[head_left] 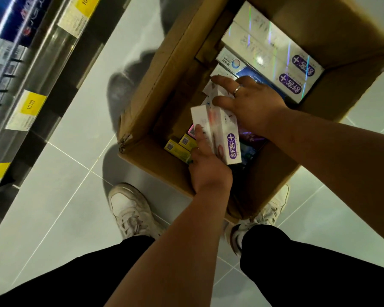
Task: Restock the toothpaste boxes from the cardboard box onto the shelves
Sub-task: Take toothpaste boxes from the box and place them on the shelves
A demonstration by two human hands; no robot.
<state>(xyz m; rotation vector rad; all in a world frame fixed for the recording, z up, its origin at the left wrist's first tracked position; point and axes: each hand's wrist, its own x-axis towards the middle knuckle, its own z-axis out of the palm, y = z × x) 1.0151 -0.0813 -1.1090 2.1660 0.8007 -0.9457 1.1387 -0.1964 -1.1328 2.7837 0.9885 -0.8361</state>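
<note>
Pale, perhaps grey, tiles (53,207) beside shelves (42,69)

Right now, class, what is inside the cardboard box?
Silver-white toothpaste boxes fill the far end of the cardboard box, yellow boxes the near corner. The left hand grips a white box, the right hand another; they hide what lies beneath.

Matt cardboard, glossy cartons, polished tile.
Plain brown, matt cardboard box (155,69), rough at the torn corner; toothpaste boxes (273,52) of glossy white card with holographic streaks; held toothpaste box (222,138) of smooth printed card; floor tiles (60,196) pale, smooth, shiny; shelf edge strip (53,54) of clear glossy plastic over paper price labels (30,109); shoes (129,209) of scuffed white leather-like upper; trousers (53,284) of matt black cloth; ring (237,89) of bright metal.
</note>
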